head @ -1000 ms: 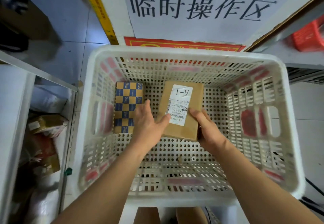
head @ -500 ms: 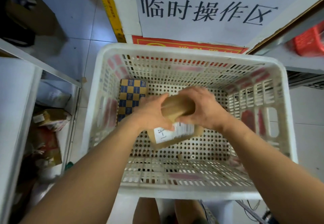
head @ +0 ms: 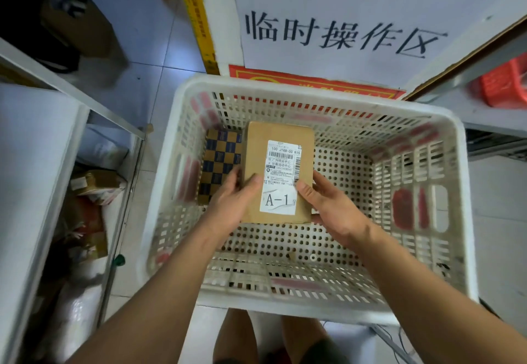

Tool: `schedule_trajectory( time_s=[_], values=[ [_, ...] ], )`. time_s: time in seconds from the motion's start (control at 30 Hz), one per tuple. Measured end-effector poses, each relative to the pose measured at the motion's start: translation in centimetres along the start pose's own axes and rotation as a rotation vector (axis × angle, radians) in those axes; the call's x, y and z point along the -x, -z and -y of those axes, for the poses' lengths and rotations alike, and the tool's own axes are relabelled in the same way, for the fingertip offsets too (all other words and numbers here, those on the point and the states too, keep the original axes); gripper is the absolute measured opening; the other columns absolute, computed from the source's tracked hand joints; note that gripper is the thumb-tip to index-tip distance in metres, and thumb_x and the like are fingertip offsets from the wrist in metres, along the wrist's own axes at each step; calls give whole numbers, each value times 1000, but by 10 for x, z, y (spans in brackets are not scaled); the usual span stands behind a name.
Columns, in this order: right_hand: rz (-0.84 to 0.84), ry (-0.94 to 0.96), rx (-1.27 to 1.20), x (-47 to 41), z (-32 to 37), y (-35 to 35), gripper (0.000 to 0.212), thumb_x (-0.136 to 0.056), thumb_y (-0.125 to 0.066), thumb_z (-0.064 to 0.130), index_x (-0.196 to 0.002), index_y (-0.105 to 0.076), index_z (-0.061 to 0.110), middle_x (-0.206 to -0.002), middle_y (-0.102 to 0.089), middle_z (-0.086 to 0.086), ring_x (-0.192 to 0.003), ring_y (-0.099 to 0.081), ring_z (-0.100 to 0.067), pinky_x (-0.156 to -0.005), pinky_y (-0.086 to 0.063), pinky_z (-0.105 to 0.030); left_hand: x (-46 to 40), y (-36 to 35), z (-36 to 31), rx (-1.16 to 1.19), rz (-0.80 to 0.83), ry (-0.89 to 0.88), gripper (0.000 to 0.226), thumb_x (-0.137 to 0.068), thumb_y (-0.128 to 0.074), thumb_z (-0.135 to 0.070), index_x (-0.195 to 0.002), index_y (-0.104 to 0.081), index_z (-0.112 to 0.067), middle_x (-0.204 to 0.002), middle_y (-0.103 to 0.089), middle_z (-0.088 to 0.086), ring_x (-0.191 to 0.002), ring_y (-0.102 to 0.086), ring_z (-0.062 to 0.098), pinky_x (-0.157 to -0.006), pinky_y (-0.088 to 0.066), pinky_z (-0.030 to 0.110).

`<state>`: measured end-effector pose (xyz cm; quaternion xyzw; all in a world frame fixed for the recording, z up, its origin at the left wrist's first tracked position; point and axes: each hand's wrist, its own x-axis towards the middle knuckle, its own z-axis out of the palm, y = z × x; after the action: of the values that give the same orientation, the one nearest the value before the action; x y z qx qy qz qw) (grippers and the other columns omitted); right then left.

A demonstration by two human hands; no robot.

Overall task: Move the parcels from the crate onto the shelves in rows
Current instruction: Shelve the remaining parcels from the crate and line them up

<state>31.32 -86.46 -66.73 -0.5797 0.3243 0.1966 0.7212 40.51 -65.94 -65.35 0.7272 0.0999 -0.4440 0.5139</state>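
Observation:
A brown cardboard parcel (head: 256, 150) with a white label marked A-1 is lifted above the floor of the white perforated crate (head: 445, 249). My left hand (head: 231, 207) grips its lower left side, thumb on the top face. My right hand (head: 333, 209) grips its lower right corner, thumb on the label. A second parcel (head: 219, 164) with a blue and gold checked pattern lies on the crate floor at the left, partly hidden by the brown parcel and my left hand.
A white metal shelf (head: 25, 164) stands at the left, with boxes (head: 91, 184) and bags on a lower level. Another shelf (head: 490, 118) at the right holds a red basket (head: 507, 84). A floor sign with Chinese characters (head: 342, 36) lies beyond the crate.
Both hands have picked the brown parcel up off the crate floor and turned it round, so the A-1 end of the label now faces me.

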Motion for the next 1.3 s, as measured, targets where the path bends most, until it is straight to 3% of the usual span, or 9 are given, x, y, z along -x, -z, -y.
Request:
schedule_trajectory(
  time_s=[0.13,0.4,0.5,0.57,0.63,0.77,0.93,1.1,1.3],
  values=[
    [-8,93,50,32,29,-18,46,-108,-58,34,-153,-47,38,-133,-72,15,-117,-72,-10,-83,-63,-32,39,17,-15,80,-34,-13,94,-72,-68,-86,-154,-32,-57,-150,-57,-14,-133,-59,20,-113,-44,60],
    [145,282,198,119,143,-99,39,-109,-56,33,-144,-53,49,-131,-73,14,-116,-72,-9,-90,-63,-45,186,76,-83,49,-384,-241,31,-102,-58,-54,-132,-57,-53,-106,-64,-32,-104,-64,-5,-88,-49,20],
    [249,374,237,152,192,-153,34,-108,-57,32,-135,-55,54,-124,-74,22,-111,-72,1,-87,-61,-28,251,109,-97,155,-544,-320,17,-97,-63,-59,-111,-58,-67,-105,-68,-36,-101,-63,-13,-95,-53,22],
    [309,444,269,173,218,-192,32,-107,-59,33,-127,-56,58,-115,-74,31,-105,-70,9,-86,-60,-21,292,134,-99,251,-605,-397,35,-88,-65,-65,-122,-60,-66,-124,-71,-24,-119,-66,6,-107,-52,44],
    [363,493,320,189,238,-232,36,-105,-62,36,-134,-57,57,-120,-73,30,-111,-70,6,-99,-58,-33,331,161,-95,343,-658,-449,39,-89,-66,-59,-127,-61,-62,-130,-71,-19,-123,-67,13,-107,-53,49],
    [480,579,396,227,267,-320,53,-99,-69,45,-149,-51,51,-132,-71,22,-118,-70,-3,-109,-54,-45,414,212,-83,373,-852,-550,43,-95,-65,-56,-137,-57,-57,-133,-69,-20,-126,-66,13,-111,-50,49],
    [693,739,484,293,288,-425,57,-101,-71,31,-143,-46,61,-131,-68,31,-113,-69,5,-106,-52,-31,516,270,-60,448,-1023,-708,45,-105,-62,-34,-149,-54,-37,-133,-71,-15,-123,-67,7,-111,-50,42],
    [856,859,578,340,291,-529,67,-101,-69,41,-157,-35,55,-144,-60,31,-127,-62,5,-112,-46,-32,599,326,-27,415,-1156,-834,44,-109,-55,-23,-152,-51,-29,-136,-70,-10,-124,-66,8,-99,-56,28],
    [962,907,614,360,280,-638,57,-104,-67,25,-153,-46,45,-135,-66,30,-119,-66,7,-106,-50,-27,645,403,15,308,-1332,-810,45,-109,-55,-22,-153,-50,-30,-136,-69,-15,-123,-66,5,-98,-56,25]
  ],
)
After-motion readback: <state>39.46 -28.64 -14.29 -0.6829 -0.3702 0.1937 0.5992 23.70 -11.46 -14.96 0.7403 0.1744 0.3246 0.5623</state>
